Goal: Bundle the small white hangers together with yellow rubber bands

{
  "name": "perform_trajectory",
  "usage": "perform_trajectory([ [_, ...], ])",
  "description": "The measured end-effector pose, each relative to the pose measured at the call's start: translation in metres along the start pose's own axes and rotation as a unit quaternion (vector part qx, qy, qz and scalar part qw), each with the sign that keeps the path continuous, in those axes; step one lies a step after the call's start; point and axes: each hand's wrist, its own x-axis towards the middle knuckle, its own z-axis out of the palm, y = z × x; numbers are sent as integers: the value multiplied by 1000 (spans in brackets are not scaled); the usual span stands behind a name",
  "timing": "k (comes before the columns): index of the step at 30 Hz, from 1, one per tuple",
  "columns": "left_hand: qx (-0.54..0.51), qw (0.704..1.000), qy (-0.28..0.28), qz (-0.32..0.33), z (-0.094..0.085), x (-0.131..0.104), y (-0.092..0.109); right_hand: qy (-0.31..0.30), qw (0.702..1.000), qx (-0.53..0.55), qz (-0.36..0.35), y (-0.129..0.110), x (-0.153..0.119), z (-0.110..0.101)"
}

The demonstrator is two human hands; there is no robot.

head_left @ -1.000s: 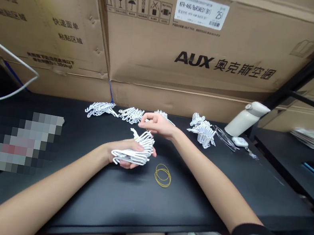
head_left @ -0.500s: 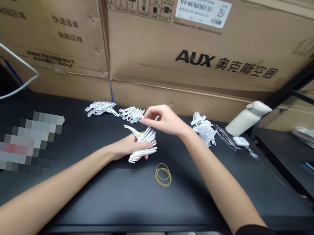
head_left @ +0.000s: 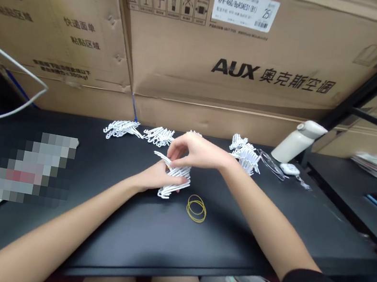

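My left hand (head_left: 156, 176) is closed around a bundle of thin white hooks (head_left: 176, 180), held just above the black table. A small bit of yellow band shows on the bundle beside the left fingers. From above, my right hand (head_left: 192, 151) bends over the upper end of the bundle, its thumb and fingers closed on it; the fingertips are partly hidden. Loose yellow rubber bands (head_left: 196, 208) lie on the table, just right of and nearer than the bundle.
Piles of white hooks (head_left: 123, 129) lie along the back, with another pile (head_left: 246, 155) to the right. Beyond it are glasses (head_left: 272, 165), a white case (head_left: 289, 169) and a white bottle (head_left: 298, 142). Cardboard boxes (head_left: 234, 90) form a wall behind. A blurred-out object (head_left: 30, 169) lies left.
My right hand has come down and closer, from above the bundle onto its upper end. The bundle in my left hand has shifted slightly right. A further white pile now shows behind the right hand.
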Motion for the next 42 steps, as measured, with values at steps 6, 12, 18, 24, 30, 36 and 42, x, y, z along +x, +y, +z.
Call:
perform_trajectory([
  [6, 197, 979, -35, 44, -4, -2, 5, 94, 966, 240, 16, 8, 9, 5],
  [12, 257, 966, -21, 32, -6, -1, 5, -2, 989, 142, 36, 6, 3, -2],
  [18, 226, 974, -32, 8, -5, -1, 3, -28, 995, 58, 77, 4, 0, -2],
  [24, 128, 987, -89, -36, -6, -2, 3, -11, 1000, 16, 3, -1, -3, -8],
  [30, 96, 977, -179, -61, -11, -6, 6, 80, 993, 23, -89, -5, 1, 3],
  [36, 111, 963, -224, -98, -14, -8, 8, 214, 968, 23, -126, 7, 13, 22],
  [42, 136, 952, -248, -118, -10, -8, 9, 277, 944, 164, -75, 15, 25, 40],
])
